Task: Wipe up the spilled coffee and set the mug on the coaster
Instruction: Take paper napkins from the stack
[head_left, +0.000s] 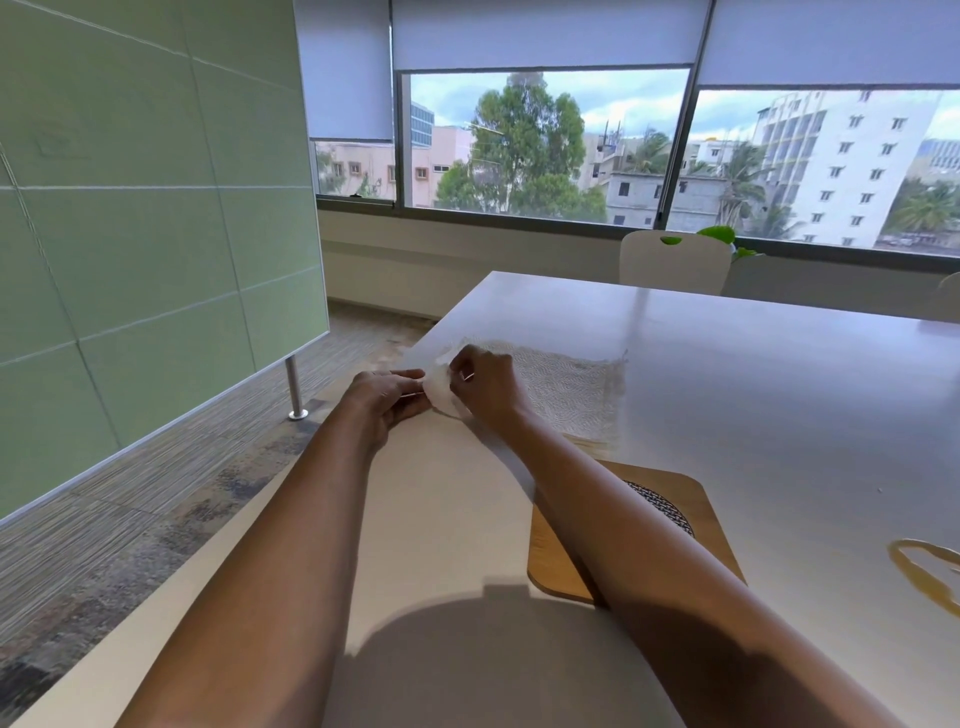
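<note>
Both hands (387, 397) (483, 382) pinching paper towel (566, 389) corner at table (753, 374) left edge, coffee spill (930, 571) far right

We count two hands: left hand (387, 397), right hand (485, 387). One paper towel (566, 395), spread flat on one table (727, 374). One wooden board (696, 525), carrying one woven coaster (665, 506), partly hidden under forearm. One coffee spill (930, 577), cut by right frame edge, so we cannot say if more lies beyond. One chair (675, 262) fully seen at far side; sliver of possible second at right edge, unclear. One green partition (156, 234). Three window blinds (545, 34). No mug count possible.
</note>
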